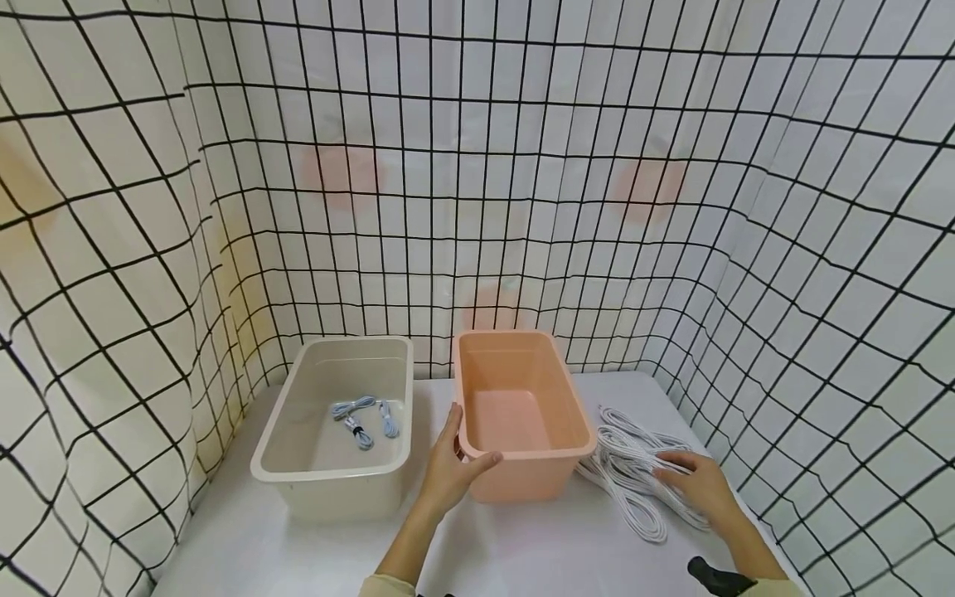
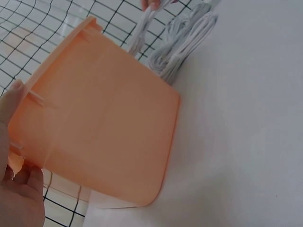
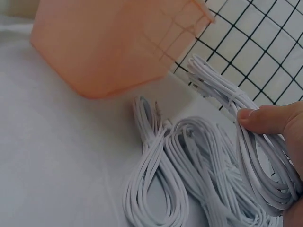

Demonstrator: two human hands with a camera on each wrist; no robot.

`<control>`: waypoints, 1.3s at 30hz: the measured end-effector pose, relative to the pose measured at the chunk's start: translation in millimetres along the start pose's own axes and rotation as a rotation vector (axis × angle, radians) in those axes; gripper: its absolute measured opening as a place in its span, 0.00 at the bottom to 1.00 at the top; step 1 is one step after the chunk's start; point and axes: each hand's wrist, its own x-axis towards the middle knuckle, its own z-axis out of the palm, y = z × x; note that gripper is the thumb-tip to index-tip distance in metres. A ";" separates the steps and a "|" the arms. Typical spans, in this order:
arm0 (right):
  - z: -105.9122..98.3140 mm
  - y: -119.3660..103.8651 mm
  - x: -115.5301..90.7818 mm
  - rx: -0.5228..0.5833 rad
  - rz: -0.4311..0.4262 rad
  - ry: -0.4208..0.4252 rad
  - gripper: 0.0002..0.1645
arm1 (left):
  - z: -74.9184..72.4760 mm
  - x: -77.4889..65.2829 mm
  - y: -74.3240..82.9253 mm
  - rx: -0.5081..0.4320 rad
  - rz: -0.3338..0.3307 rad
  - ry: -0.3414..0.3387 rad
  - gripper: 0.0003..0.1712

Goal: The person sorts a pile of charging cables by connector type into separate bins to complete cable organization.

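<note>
A peach plastic bin (image 1: 522, 464) (image 2: 104, 127) (image 3: 113, 42) stands empty on the white table (image 1: 246, 547). My left hand (image 1: 468, 444) (image 2: 19, 189) grips its near left corner, thumb hooked over the rim and fingers along the outer side. To the right of the bin lies a pile of coiled white cables (image 1: 627, 464) (image 3: 189, 179) (image 2: 184, 42). My right hand (image 1: 694, 485) (image 3: 272, 125) is on that pile. In the right wrist view its thumb presses one coil against the hand.
A beige bin (image 1: 298, 473) stands left of the peach one, with a coiled light-blue cable (image 1: 361, 419) on its floor. Black-grid white curtains (image 1: 821, 290) close in the table on the left, back and right. Bare tabletop shows along the near edge.
</note>
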 end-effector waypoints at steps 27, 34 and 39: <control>-22.5 -88.0 22.5 0.039 -0.141 0.080 0.35 | 0.0 -1.6 -0.7 -0.003 0.004 -0.003 0.66; -17.4 -105.5 34.6 0.055 -0.179 0.044 0.33 | 0.0 -1.8 -0.9 -0.004 0.010 0.001 0.66; -10.3 -117.1 42.3 0.061 -0.216 0.052 0.30 | -0.3 -1.6 0.6 0.001 0.003 0.003 0.66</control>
